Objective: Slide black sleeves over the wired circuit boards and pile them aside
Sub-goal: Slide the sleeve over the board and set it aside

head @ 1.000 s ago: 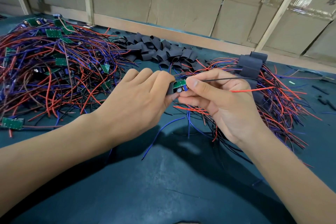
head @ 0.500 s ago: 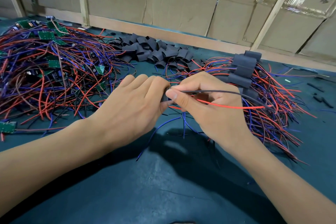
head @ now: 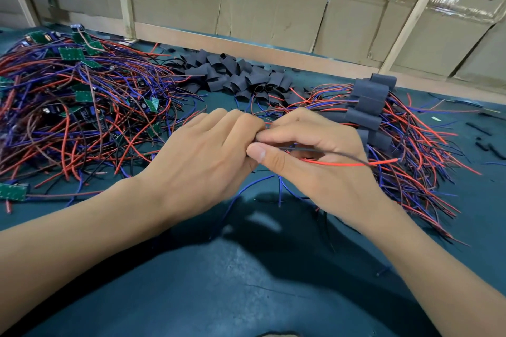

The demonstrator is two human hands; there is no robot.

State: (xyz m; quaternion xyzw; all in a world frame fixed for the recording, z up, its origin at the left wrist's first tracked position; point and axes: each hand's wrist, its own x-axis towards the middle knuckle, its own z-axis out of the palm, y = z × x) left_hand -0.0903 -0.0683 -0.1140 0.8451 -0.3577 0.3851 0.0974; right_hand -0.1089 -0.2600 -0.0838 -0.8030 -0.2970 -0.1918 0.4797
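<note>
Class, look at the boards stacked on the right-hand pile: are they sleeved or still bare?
Sleeved. Each board in the right-hand pile sits inside a black sleeve, with only red and blue wires sticking out.

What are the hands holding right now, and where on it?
Both hands, left and right, pinch one wired board, hidden between the fingertips; its red and black wires trail right.

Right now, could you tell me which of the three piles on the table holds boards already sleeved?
The pile on the right: black sleeves cover its boards; the left heap shows bare green boards.
</note>
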